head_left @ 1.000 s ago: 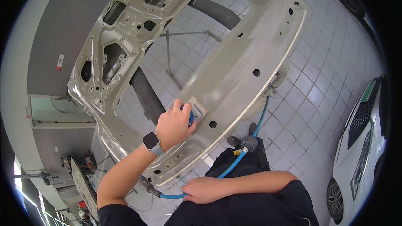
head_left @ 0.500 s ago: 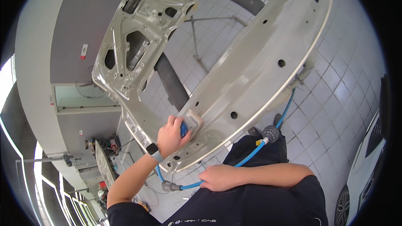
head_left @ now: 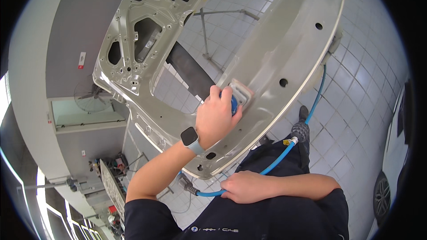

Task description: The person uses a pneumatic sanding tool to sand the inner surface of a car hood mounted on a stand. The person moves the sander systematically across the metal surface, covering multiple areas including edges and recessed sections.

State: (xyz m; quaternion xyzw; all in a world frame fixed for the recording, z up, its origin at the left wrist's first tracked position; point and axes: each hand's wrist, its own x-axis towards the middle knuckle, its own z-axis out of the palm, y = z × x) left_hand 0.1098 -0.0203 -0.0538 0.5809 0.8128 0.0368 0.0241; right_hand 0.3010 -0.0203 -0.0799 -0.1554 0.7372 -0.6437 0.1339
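My left hand, with a watch on its wrist, is closed around a small air sander with a blue body and a pale, flat pad. The pad rests on the wide lower band of a grey-beige car tailgate panel, which has round holes and a large window opening. Close to my waist, my right hand grips a blue air hose. From there the hose runs left to a grey coupling and right to a dark ribbed fitting. The sander's underside is hidden.
Padded dark stand arms hold the panel from beneath, over a tiled floor. A white car stands at the right. At the left are a wall fan and a cluttered bench. The hose trails past my foot.
My left hand has slid the sander across the panel, away from the near left corner and toward the right. My right hand keeps its hold on the hose. The view has shifted slightly.
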